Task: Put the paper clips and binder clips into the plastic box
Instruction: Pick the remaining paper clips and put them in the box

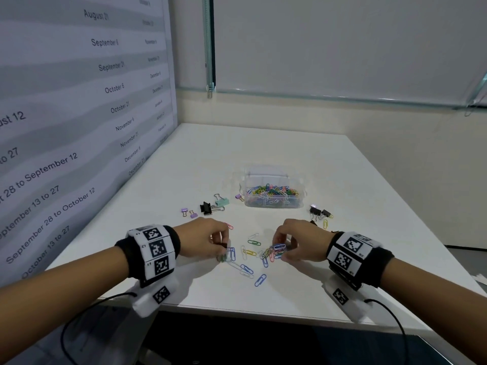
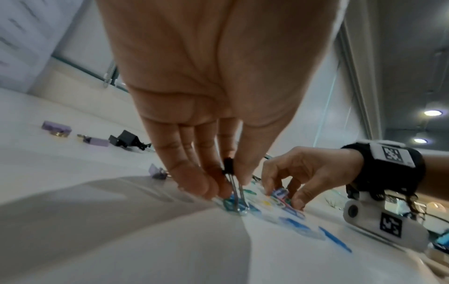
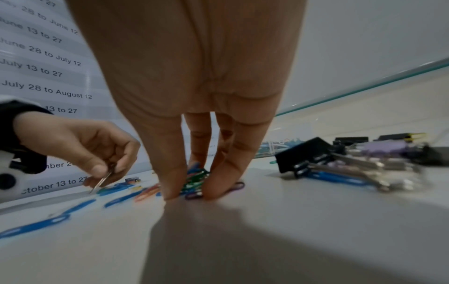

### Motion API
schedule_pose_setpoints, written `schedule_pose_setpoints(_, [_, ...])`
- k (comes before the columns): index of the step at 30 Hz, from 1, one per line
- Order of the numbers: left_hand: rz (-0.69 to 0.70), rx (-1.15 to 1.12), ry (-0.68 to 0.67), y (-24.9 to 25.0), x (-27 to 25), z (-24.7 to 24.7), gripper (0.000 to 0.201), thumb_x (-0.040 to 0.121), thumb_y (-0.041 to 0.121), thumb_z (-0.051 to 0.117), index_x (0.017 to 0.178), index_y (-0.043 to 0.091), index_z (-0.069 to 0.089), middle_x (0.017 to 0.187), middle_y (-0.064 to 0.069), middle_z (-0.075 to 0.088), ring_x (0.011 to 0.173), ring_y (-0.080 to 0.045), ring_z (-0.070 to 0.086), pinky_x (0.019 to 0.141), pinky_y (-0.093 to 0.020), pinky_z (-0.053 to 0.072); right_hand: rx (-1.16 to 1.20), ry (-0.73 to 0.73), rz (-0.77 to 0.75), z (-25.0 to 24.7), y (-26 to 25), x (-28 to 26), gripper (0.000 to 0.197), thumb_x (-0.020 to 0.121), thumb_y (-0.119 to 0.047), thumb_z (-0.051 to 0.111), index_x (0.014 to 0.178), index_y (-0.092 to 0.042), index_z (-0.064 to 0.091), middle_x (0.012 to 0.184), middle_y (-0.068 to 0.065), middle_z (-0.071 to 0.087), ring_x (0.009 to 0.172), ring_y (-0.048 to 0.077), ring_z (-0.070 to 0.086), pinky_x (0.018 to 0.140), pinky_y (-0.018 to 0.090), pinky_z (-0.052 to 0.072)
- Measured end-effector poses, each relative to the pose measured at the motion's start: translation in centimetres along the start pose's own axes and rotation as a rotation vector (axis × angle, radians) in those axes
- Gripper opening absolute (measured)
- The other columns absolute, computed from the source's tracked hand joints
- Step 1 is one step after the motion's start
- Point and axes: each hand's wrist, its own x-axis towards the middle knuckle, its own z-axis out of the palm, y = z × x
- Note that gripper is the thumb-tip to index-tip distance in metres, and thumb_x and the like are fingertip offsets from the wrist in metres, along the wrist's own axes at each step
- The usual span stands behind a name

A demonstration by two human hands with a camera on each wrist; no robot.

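A clear plastic box (image 1: 274, 193) holding many coloured paper clips stands mid-table. Loose paper clips (image 1: 250, 270) lie scattered on the white table (image 1: 263, 146) between my hands. My left hand (image 1: 224, 246) pinches a small black binder clip (image 2: 228, 167) by its body, its silver wire arms pointing down at the clips on the table. My right hand (image 1: 280, 250) pinches a bunch of coloured paper clips (image 3: 194, 178) between thumb and fingers, the fingertips (image 3: 170, 192) touching the table. Binder clips lie left (image 1: 207, 208) and right (image 1: 320, 213) of the box.
A calendar board (image 1: 79, 114) with date ranges stands along the table's left edge. A wall closes the far side. Small purple binder clips (image 1: 189, 213) and a mint one (image 1: 221, 201) lie left of the box. The table's near edge runs under my wrists.
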Motion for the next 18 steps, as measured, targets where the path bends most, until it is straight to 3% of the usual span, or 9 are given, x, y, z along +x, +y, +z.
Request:
schedule_pose_setpoints(4, [-0.063, -0.02, 0.073, -1.1, 0.4, -1.0, 0.015, 0.086, 0.019, 0.059, 0.077, 0.028, 0.05, 0.069, 0.016, 0.058, 0.057, 0.008, 0.05, 0.057, -0.009, 0.036, -0.016, 0.016, -0.029, 0.2, -0.4, 0.9, 0.015, 0.08, -0.017, 0.065, 0.095, -0.015, 0.066, 0.091, -0.007, 0.052, 0.065, -0.005, 0.041, 0.073, 0.02, 0.036])
schedule_pose_setpoints(8, [-0.156, 0.041, 0.093, -2.2, 0.5, -1.8, 0.005, 0.089, 0.021, 0.055, 0.094, 0.021, 0.056, 0.072, 0.015, 0.055, 0.069, -0.004, 0.049, 0.061, -0.015, 0.034, 0.004, 0.027, -0.058, 0.1, -0.5, 1.6, 0.011, 0.081, -0.018, 0.065, 0.092, -0.016, 0.067, 0.085, -0.006, 0.061, 0.062, -0.004, 0.045, 0.068, 0.018, 0.039])
schedule_pose_setpoints(11, [-0.239, 0.051, 0.092, -2.8, 0.6, -1.8, 0.02, 0.089, 0.024, 0.054, 0.109, 0.019, 0.056, 0.081, 0.008, 0.059, 0.085, -0.014, 0.053, 0.066, -0.024, 0.037, 0.052, 0.054, -0.05, -0.6, -0.2, 2.0, 0.015, 0.083, -0.022, 0.066, 0.097, -0.016, 0.069, 0.087, -0.004, 0.068, 0.059, -0.003, 0.05, 0.061, 0.012, 0.04])
schedule_pose_setpoints(14, [-0.256, 0.077, 0.138, -2.5, 0.6, -1.5, 0.034, 0.088, 0.028, 0.056, 0.12, 0.018, 0.048, 0.077, 0.007, 0.051, 0.08, -0.016, 0.05, 0.061, -0.023, 0.035, 0.158, 0.099, -0.001, -1.5, 0.5, 2.6, 0.01, 0.086, -0.021, 0.064, 0.092, -0.017, 0.07, 0.061, -0.021, 0.064, 0.052, 0.008, 0.061, 0.063, 0.018, 0.05])
schedule_pose_setpoints(16, [-0.218, 0.08, 0.162, -1.7, 0.5, -1.3, 0.042, 0.085, 0.033, 0.061, 0.122, 0.019, 0.046, 0.077, 0.009, 0.047, 0.08, -0.016, 0.05, 0.065, -0.023, 0.038, 0.166, 0.152, 0.032, -2.5, 1.1, 3.1, 0.009, 0.087, -0.018, 0.062, 0.09, -0.018, 0.071, 0.047, -0.025, 0.059, 0.047, 0.004, 0.06, 0.058, 0.015, 0.05])
schedule_pose_setpoints(18, [-0.172, 0.062, 0.123, -0.9, 0.3, -1.0, 0.053, 0.079, 0.039, 0.068, 0.124, 0.023, 0.045, 0.084, 0.008, 0.047, 0.084, -0.014, 0.05, 0.076, -0.025, 0.042, 0.202, 0.204, 0.074, -3.8, 1.6, 3.7, 0.01, 0.087, -0.015, 0.062, 0.09, -0.018, 0.071, 0.053, -0.019, 0.062, 0.043, -0.003, 0.058, 0.058, 0.014, 0.051])
